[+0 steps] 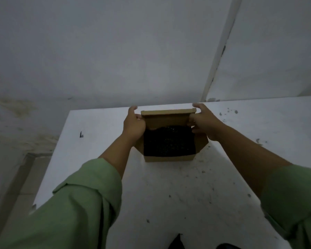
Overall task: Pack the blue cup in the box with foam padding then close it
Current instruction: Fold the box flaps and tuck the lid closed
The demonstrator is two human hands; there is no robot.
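Note:
A brown cardboard box stands on the white table, a little beyond its middle. Dark foam padding fills the inside up to near the rim. The blue cup is not visible. The box's lid rises at the far side, tilted toward me. My left hand pinches the lid's left corner, and my right hand pinches its right corner. Side flaps splay out under both hands.
The table's far edge lies just behind the box, against a grey wall. Small dark crumbs of foam are scattered over the right half of the table. A dark scrap lies near the left edge. The floor drops off at left.

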